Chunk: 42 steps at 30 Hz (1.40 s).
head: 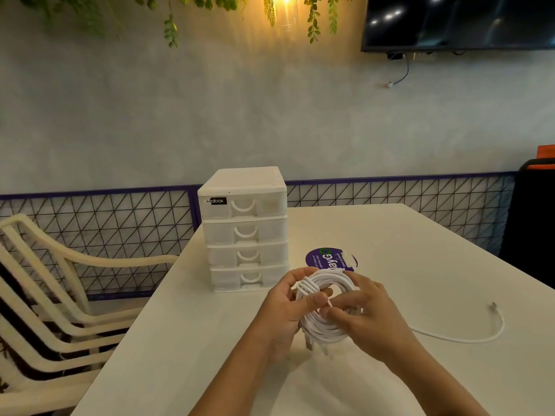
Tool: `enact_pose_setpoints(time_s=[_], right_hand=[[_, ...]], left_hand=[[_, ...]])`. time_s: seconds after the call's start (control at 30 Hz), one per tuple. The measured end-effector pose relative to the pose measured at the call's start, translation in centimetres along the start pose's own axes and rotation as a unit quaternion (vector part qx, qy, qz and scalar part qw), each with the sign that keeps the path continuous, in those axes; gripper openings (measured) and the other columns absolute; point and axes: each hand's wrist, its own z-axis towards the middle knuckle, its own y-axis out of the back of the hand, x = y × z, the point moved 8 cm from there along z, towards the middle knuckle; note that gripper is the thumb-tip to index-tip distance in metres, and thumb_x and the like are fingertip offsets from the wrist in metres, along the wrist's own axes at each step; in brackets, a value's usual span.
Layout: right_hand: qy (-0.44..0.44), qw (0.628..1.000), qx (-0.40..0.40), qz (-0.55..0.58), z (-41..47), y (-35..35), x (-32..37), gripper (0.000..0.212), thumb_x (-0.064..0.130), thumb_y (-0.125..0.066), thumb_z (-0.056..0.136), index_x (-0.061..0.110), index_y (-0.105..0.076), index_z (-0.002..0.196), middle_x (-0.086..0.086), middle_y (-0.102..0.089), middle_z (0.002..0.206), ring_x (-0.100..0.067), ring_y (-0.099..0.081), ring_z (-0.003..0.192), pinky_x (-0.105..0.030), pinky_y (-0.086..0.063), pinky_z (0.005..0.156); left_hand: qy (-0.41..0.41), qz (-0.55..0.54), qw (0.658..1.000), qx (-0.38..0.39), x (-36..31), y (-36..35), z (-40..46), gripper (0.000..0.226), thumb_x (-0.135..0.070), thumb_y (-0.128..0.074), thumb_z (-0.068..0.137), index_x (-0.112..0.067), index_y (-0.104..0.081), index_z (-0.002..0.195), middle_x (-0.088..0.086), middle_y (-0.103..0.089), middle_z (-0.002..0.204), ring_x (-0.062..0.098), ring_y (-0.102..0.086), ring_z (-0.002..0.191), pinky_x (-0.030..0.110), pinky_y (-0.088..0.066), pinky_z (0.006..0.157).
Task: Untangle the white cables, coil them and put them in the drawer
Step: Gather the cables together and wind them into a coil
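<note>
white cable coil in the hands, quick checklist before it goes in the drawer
1. Coil gripped by left hand: ok.
2. Right hand fingers pinching the wrap strand: ok.
3. Loose end tucked in: cannot tell.
4. A drawer open on the drawer unit: not ok, all four are shut.
5. All cable gathered: not ok, a loose cable lies on the table.
6. Path to the unit unobstructed: ok.

Left hand (283, 307) grips white cable coil (322, 322); right hand (360, 316) pinches strand. Loose cable end (468, 337) trails on white table (210, 340). Four-drawer organizer (244, 229) behind, drawers closed.
</note>
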Motion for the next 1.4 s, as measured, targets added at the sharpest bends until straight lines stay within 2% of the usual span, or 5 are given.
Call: enact_pose_setpoints(time_s=[0.3,0.67,0.9,1.17,1.4], right_hand=[[-0.085,0.996,-0.002,-0.038,-1.6,2.3,0.9,0.021,0.034,-0.070,0.078,0.035,-0.053,0.066,0.004,-0.040,0.140,-0.011,-0.022,0.133,-0.029,-0.031,0.101],[-0.160,0.944,0.135,0.256,-3.3,2.4,-0.2,0.030,0.017,-0.082,0.062,0.011,-0.054,0.053,-0.004,-0.038,0.039,-0.015,-0.033,0.036,-0.023,-0.030,0.043],[-0.143,0.967,0.209,0.037,-3.0,6.6,-2.3,0.029,0.040,-0.067,0.069,0.014,-0.065,0.056,-0.002,-0.058,0.052,-0.011,-0.046,0.051,-0.022,-0.035,0.056],[-0.081,0.995,0.048,0.014,-0.5,11.6,-1.8,0.009,0.021,-0.072,0.079,0.020,-0.073,0.070,0.003,-0.051,0.047,-0.008,-0.038,0.038,-0.016,-0.032,0.038],[0.059,0.963,-0.198,-0.170,1.0,15.0,3.5,0.007,0.035,-0.074,0.075,0.029,-0.075,0.078,0.003,-0.072,0.076,-0.017,-0.066,0.079,-0.034,-0.053,0.077]], left_hand=[[-0.154,0.458,0.874,-0.048,-2.0,0.5,0.2,0.053,-0.025,-0.062,0.088,-0.044,-0.042,0.133,-0.008,-0.059,0.121,0.002,-0.053,0.098,0.000,-0.038,0.078],[-0.307,0.637,0.696,-0.123,-3.4,-0.5,-0.3,0.051,-0.020,-0.060,0.076,-0.018,-0.043,0.123,0.006,-0.064,0.084,0.020,-0.065,0.072,0.022,-0.052,0.057],[-0.122,0.565,0.792,-0.195,-3.0,4.2,0.3,0.035,-0.027,-0.052,0.094,-0.013,-0.037,0.123,0.009,-0.058,0.117,0.024,-0.054,0.107,0.028,-0.042,0.080],[-0.099,0.638,0.752,-0.135,-1.6,3.3,1.3,0.030,-0.031,-0.054,0.092,-0.011,-0.043,0.111,0.007,-0.057,0.113,0.025,-0.052,0.105,0.031,-0.041,0.083],[-0.183,0.664,0.723,-0.053,-1.3,1.1,0.9,0.030,-0.024,-0.057,0.090,-0.017,-0.052,0.119,0.002,-0.057,0.110,0.022,-0.052,0.101,0.022,-0.033,0.083]])
